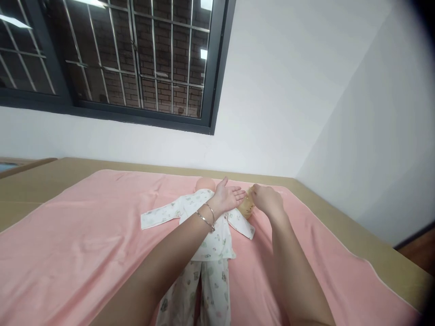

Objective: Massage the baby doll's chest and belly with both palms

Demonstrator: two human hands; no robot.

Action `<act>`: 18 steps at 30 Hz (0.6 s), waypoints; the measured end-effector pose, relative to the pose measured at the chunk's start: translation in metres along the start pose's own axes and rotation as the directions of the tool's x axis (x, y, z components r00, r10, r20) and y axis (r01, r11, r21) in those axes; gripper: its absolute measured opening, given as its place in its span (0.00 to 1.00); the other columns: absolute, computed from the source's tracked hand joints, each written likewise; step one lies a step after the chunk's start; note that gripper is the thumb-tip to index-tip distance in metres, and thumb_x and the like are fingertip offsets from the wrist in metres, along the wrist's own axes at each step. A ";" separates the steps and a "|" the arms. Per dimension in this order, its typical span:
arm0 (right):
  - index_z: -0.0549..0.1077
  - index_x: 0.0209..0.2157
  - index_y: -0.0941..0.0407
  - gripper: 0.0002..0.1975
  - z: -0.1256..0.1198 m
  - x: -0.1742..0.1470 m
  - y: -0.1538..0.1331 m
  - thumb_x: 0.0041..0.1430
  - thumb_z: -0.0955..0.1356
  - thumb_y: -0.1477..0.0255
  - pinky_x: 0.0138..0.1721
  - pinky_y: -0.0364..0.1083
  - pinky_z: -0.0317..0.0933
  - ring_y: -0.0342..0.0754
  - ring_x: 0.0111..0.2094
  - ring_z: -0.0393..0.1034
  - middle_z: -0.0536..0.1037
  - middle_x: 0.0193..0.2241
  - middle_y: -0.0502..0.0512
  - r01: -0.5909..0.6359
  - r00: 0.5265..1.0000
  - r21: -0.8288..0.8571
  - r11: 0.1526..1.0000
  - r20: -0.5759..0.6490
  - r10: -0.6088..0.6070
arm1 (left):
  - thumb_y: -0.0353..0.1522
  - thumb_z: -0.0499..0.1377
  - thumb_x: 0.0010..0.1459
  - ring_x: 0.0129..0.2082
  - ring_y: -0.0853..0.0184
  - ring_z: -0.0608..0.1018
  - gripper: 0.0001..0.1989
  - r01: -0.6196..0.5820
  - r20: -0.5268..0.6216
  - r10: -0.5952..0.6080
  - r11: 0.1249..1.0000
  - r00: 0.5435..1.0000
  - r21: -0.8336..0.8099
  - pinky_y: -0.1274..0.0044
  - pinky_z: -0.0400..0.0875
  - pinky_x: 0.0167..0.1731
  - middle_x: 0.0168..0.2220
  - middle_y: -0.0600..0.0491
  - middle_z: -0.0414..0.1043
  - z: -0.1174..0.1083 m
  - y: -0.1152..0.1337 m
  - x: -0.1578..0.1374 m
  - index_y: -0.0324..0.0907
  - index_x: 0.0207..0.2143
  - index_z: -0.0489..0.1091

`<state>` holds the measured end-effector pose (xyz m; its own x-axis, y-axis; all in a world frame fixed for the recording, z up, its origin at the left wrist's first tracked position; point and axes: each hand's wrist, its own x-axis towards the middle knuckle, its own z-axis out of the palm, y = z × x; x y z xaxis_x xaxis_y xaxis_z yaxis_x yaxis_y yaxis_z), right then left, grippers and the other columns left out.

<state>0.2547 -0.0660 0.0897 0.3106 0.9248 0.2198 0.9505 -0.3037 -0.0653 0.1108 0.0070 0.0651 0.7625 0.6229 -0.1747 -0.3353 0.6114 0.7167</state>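
Note:
My left hand (228,198) is open, palm up with fingers stretched to the right, above the upper body of a baby doll (205,184). The doll lies on its back in a white printed top (217,242) and matching trousers (214,290), its sleeves spread to the sides. Just right of those fingertips is a see-through yellowish baby bottle (246,207) with dark markings, tilted. My right hand (268,199) is closed at the bottle's upper end, its fingers partly hidden. Two thin bracelets (208,219) circle my left wrist, covering part of the doll's chest.
A pink blanket (108,244) with some creases covers most of the tan surface (44,181). Behind it rise a white wall (258,113) and a dark-framed window (142,59) with metal bars. Another wall (384,158) stands at the right.

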 end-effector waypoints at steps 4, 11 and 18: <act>0.73 0.45 0.61 0.15 0.000 -0.006 -0.013 0.66 0.59 0.71 0.40 0.49 0.60 0.59 0.47 0.73 0.79 0.40 0.69 -0.007 0.999 -0.077 0.997 -0.049 0.003 | 0.53 0.38 0.63 0.62 0.59 0.68 0.45 0.021 -0.028 -0.021 1.000 0.999 0.020 0.73 0.69 0.53 0.66 0.30 0.52 -0.006 -0.006 -0.006 0.23 0.67 0.44; 0.74 0.43 0.61 0.19 -0.003 -0.008 -0.016 0.68 0.56 0.69 0.40 0.52 0.63 0.61 0.46 0.73 0.79 0.41 0.70 -0.082 0.996 0.017 0.996 -0.018 0.083 | 0.49 0.40 0.65 0.59 0.58 0.72 0.40 0.025 -0.049 -0.026 0.999 0.998 -0.021 0.70 0.70 0.53 0.63 0.30 0.59 -0.010 -0.005 -0.052 0.25 0.65 0.50; 0.66 0.60 0.61 0.25 0.009 -0.042 -0.059 0.70 0.55 0.62 0.63 0.59 0.50 0.59 0.67 0.50 0.59 0.65 0.68 0.377 0.902 0.311 0.872 -0.336 -0.270 | 0.49 0.36 0.67 0.57 0.57 0.73 0.35 -0.034 0.003 0.034 0.998 0.999 -0.054 0.68 0.67 0.56 0.59 0.36 0.66 0.004 -0.005 -0.100 0.32 0.62 0.59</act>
<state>0.1857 -0.0847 0.0754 0.0211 0.8392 0.5434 0.9481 0.1557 -0.2772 0.0384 -0.0603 0.0811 0.7522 0.6420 -0.1486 -0.3903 0.6157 0.6845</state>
